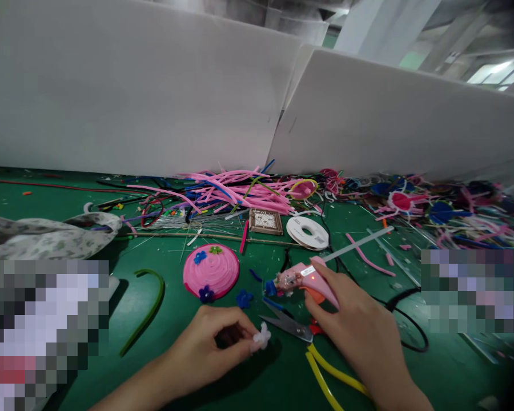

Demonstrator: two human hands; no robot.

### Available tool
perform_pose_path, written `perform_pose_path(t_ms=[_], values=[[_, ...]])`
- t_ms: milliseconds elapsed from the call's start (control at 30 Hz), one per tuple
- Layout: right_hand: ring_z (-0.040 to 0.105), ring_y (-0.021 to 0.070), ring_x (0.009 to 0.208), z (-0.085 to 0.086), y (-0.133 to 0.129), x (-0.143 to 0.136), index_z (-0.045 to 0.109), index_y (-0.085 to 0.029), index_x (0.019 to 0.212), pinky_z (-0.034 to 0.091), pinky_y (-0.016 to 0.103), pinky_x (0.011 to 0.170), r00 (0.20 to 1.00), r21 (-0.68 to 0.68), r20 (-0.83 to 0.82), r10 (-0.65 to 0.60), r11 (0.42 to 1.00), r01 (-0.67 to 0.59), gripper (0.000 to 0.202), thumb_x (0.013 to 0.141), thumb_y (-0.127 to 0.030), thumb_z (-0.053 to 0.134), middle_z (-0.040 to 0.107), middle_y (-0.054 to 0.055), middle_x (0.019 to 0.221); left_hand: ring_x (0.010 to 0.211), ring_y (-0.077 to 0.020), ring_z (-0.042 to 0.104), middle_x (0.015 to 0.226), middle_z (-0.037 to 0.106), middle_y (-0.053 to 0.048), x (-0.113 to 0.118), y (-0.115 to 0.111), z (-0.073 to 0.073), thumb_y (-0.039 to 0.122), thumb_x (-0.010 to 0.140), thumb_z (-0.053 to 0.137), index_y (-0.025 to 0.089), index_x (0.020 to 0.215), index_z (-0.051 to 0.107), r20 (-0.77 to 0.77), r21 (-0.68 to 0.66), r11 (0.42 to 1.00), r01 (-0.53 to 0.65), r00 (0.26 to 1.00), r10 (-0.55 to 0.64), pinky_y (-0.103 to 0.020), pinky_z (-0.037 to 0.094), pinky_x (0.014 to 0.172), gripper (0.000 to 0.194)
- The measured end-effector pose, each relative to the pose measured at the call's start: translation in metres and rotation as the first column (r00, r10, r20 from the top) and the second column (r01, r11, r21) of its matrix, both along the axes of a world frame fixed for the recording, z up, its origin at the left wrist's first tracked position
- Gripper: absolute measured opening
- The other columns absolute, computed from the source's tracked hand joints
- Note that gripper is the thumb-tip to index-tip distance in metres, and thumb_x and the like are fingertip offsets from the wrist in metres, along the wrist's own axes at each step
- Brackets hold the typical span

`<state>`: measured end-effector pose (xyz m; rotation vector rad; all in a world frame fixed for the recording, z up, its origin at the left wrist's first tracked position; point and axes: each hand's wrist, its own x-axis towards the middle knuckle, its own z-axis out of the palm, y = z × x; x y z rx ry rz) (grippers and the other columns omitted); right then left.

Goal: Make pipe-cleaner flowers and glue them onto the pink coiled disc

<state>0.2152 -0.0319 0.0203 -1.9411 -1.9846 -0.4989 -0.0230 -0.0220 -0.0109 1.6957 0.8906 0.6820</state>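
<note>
My left hand (216,342) pinches a small white flower (262,335) between thumb and fingertips, low in the middle of the view. On the right, my right hand (351,314) is wrapped round a pink glue gun (321,284), with a clear glue stick (357,244) standing out of its back. The gun's blue tip (270,287) points left. A pink coiled disc (211,272) with blue and green flowers lies left of the gun. Beside it is a loose blue flower (244,298). Open scissors (289,324) with red and yellow handles lie between my hands, partly behind the right one.
Pink pipe cleaners (244,191) are heaped at the back against white panels (132,91). A white spool (307,232) and a small framed piece (265,221) sit in front. A bent green stem (154,308) lies left. Black cable runs at right, near more coloured pieces (443,212).
</note>
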Motion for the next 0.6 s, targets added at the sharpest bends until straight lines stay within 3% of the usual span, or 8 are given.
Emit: perform_pose_path(t_ms=[200, 367, 600], values=[[0.064, 0.0183, 0.074, -0.0093, 0.0004, 0.0002, 0.049, -0.023, 0.129, 0.041, 0.025, 0.055, 0.997, 0.038, 0.044, 0.057, 0.998, -0.058, 0.047, 0.082, -0.029, 0.052, 0.068, 0.002, 0.089, 0.057, -0.0100, 0.056, 0.068, 0.068, -0.003, -0.0007, 0.0000, -0.0007, 0.034, 0.082, 0.062, 0.014, 0.081, 0.070, 0.020, 0.017, 1.000, 0.019, 1.000, -0.019, -0.016, 0.041, 0.052, 0.021], [0.061, 0.0181, 0.076, -0.0108, -0.0049, -0.0014, 0.053, -0.019, 0.126, 0.038, 0.027, 0.060, 0.979, 0.121, 0.183, 0.088, 0.986, -0.111, 0.041, 0.086, -0.026, 0.051, 0.067, 0.003, 0.088, 0.058, -0.0097, 0.057, 0.067, 0.068, -0.003, 0.0001, 0.0007, -0.0003, 0.033, 0.083, 0.061, 0.014, 0.081, 0.070, 0.028, 0.019, 0.999, 0.027, 0.999, -0.028, -0.015, 0.041, 0.052, 0.022], [0.059, 0.0183, 0.078, -0.0106, -0.0078, -0.0030, 0.058, -0.018, 0.119, 0.039, 0.028, 0.066, 0.928, 0.245, 0.324, 0.186, 0.930, -0.272, 0.035, 0.084, -0.019, 0.060, 0.069, 0.005, 0.095, 0.058, -0.0099, 0.057, 0.068, 0.069, -0.004, 0.0009, -0.0002, -0.0021, 0.033, 0.082, 0.061, 0.013, 0.081, 0.070, 0.019, 0.032, 0.999, 0.033, 0.999, -0.033, -0.016, 0.041, 0.052, 0.022]])
